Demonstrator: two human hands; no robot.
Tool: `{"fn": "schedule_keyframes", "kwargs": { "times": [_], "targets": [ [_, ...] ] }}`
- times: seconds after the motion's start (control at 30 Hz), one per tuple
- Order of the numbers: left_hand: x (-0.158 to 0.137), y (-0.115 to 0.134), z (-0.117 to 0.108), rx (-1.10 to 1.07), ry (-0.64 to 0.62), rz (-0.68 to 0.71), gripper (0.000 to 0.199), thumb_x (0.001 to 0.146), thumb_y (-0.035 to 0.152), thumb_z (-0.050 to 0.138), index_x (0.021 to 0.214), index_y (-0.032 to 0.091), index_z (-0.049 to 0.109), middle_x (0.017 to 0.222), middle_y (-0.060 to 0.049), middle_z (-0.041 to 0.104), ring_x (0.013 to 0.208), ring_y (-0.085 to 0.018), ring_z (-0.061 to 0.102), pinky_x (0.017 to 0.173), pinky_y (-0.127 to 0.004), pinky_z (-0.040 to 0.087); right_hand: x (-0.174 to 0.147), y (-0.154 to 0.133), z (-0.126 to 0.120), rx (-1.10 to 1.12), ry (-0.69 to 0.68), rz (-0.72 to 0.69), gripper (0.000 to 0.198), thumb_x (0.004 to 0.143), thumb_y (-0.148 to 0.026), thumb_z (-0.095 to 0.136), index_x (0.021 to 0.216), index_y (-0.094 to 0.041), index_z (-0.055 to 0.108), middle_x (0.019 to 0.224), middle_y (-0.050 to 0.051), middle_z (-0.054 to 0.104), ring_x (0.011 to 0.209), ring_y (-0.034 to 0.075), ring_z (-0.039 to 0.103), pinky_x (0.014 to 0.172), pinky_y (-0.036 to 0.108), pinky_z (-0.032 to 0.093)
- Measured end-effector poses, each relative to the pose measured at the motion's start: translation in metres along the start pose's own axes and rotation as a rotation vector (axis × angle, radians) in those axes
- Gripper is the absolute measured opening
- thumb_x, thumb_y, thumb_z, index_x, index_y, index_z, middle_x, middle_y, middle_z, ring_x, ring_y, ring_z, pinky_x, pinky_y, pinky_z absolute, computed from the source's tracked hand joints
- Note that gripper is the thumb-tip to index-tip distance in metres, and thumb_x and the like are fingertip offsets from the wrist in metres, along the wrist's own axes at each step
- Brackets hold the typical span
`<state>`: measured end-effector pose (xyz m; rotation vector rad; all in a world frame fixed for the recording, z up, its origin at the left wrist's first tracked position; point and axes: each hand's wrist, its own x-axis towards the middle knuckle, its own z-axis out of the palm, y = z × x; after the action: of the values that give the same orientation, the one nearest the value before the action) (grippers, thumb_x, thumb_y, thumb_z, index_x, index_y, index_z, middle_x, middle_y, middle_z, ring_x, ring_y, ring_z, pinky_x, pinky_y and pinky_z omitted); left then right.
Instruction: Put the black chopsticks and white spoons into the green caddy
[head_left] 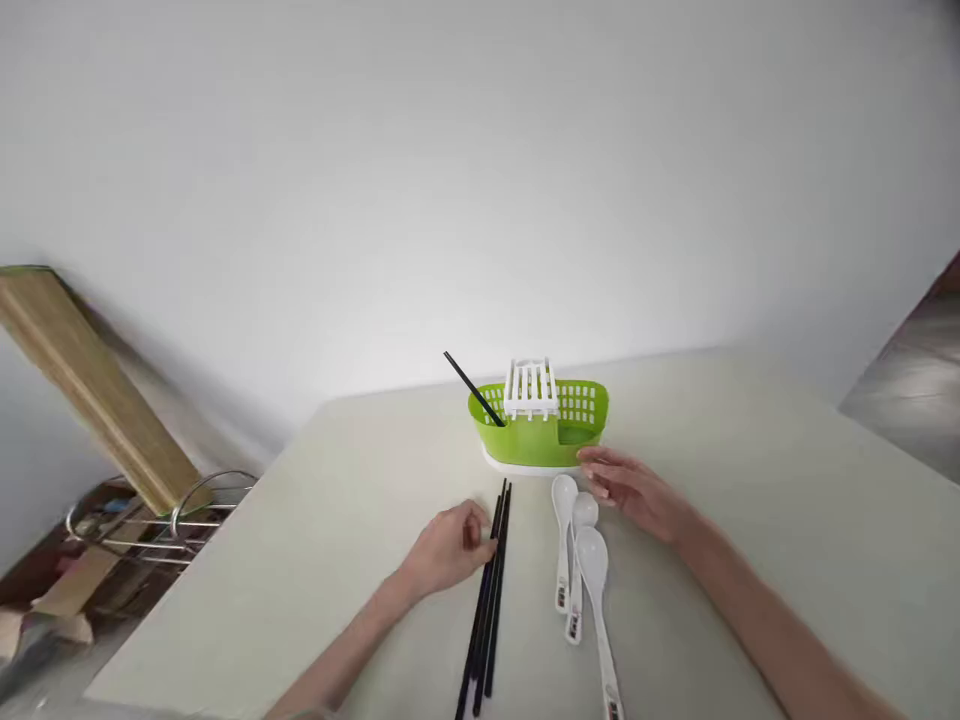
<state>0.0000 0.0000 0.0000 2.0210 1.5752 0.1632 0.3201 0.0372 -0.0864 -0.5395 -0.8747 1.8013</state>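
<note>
A green cutlery basket with a white slotted insert stands at the far middle of the pale table. One black chopstick leans out of its left side. Several black chopsticks lie in a bundle in front of it. My left hand rests beside the bundle, its fingertips touching the upper sticks. Three white spoons lie to the right of the bundle. My right hand lies flat between the spoons and the basket, fingers apart, holding nothing.
Left of the table a wooden cutting board leans on a wire rack. A white wall rises behind the table. A dark floor shows at the far right.
</note>
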Motion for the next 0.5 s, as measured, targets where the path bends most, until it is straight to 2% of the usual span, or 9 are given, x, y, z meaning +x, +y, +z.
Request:
{"fn": "schedule_keyframes", "kwargs": {
  "times": [0.2, 0.33, 0.5],
  "targets": [
    [-0.007, 0.008, 0.002, 0.139, 0.006, -0.07, 0.017, 0.082, 0.03, 0.06, 0.097, 0.023, 0.058, 0.083, 0.001, 0.07, 0.074, -0.018, 0.064, 0.067, -0.029, 0.045, -0.001, -0.002, 0.003, 0.0, -0.005, 0.003, 0.028, 0.085, -0.033, 0.084, 0.111, -0.024, 0.079, 0.089, 0.001, 0.061, 0.069, 0.011, 0.052, 0.058, 0.025, 0.042],
    [-0.013, 0.022, -0.002, 0.403, 0.044, -0.162, 0.019, 0.087, 0.031, 0.055, 0.101, 0.021, 0.062, 0.094, -0.006, 0.076, 0.083, -0.025, 0.071, 0.071, -0.034, 0.046, -0.002, -0.005, 0.006, -0.01, -0.007, 0.003, 0.028, 0.085, -0.033, 0.084, 0.111, -0.024, 0.078, 0.089, 0.001, 0.059, 0.069, 0.011, 0.05, 0.059, 0.025, 0.042],
    [-0.014, 0.025, -0.007, 0.665, 0.03, -0.193, 0.025, 0.09, 0.023, 0.049, 0.104, 0.016, 0.068, 0.101, -0.014, 0.077, 0.092, -0.033, 0.074, 0.074, -0.039, 0.05, -0.003, -0.006, 0.006, -0.022, -0.005, 0.008, 0.029, 0.085, -0.034, 0.084, 0.112, -0.025, 0.078, 0.09, 0.0, 0.059, 0.069, 0.01, 0.05, 0.06, 0.025, 0.042]
  ]
}}
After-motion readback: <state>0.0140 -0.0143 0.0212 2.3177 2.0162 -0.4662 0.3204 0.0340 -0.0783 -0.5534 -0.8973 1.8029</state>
